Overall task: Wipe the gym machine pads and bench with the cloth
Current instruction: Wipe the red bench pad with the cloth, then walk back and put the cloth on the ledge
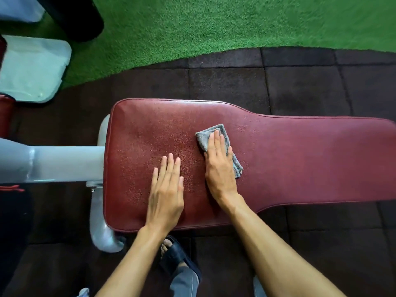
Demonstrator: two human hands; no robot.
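- Two hands are seen on the red bench [278,151], which lies across the middle of the view on a grey metal frame [64,163].
- The right hand [220,168] is laid flat on the grey cloth [203,139], with the fingers straight and close together; the cloth is pressed down under the palm, not pinched.
- The left hand [167,194] is laid flat on the bare pad just beside the right hand, fingers straight, and nothing is held in it.
- The cloth is folded into a small packet and is found near the middle of the bench, where the wide part begins to become narrow.
- The cloth is judged to be soft, light and limp, so it can be moved best by a flat palm on top; if it is taken by one corner, it will probably unfold.
- The bench cover looks like grained vinyl, firm and a little smooth, so the cloth should slide over it easily.
- The bench is judged heavy and fixed to the frame; it need not be held.
- No container is seen in the view, so nothing can be said about contents.
- Dark rubber floor tiles [300,82] and green artificial turf [214,24] are seen behind the bench.
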